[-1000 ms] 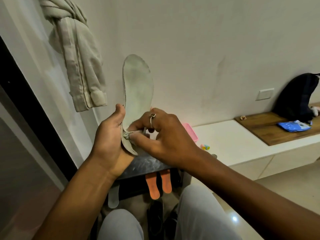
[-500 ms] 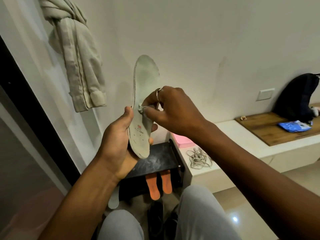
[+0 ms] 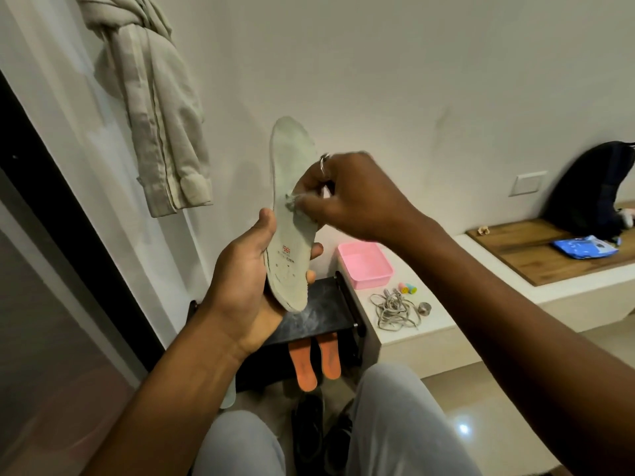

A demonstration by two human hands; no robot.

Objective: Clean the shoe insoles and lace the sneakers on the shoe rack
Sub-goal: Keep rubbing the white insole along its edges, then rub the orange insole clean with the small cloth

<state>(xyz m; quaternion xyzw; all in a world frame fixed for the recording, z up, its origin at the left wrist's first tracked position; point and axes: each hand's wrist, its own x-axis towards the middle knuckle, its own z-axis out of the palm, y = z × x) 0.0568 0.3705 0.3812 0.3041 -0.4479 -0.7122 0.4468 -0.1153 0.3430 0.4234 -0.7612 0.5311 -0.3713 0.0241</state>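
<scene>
Fingers (image 3: 311, 201) of the right hand (image 3: 357, 197) pinch a wad (image 3: 289, 202) against the insole (image 3: 292, 235) gripped by the left hand (image 3: 240, 290); hard rubbing may buckle its unsupported toe.

Pale grey-green insole (image 3: 292, 214), two orange insoles (image 3: 314, 360), pink tray (image 3: 365, 266), black rack shelf (image 3: 323, 312), blue packet (image 3: 584, 247), grey laces (image 3: 395, 309)

Pale grey-green insole (image 3: 290, 231) upright, toe up, heel in L hand (image 3: 240, 290); small red flag logo + print nr heel, edges worn. Small crumpled grey wad (image 3: 291, 201) pinched in R hand (image 3: 357, 197), pressed on insole's mid-face. Two orange insoles (image 3: 314, 359) below L hand, poking fwd from black shoe rack (image 3: 319, 314). Grey laces (image 3: 395, 309) in loose tangle below R hand, just right of rack.
</scene>
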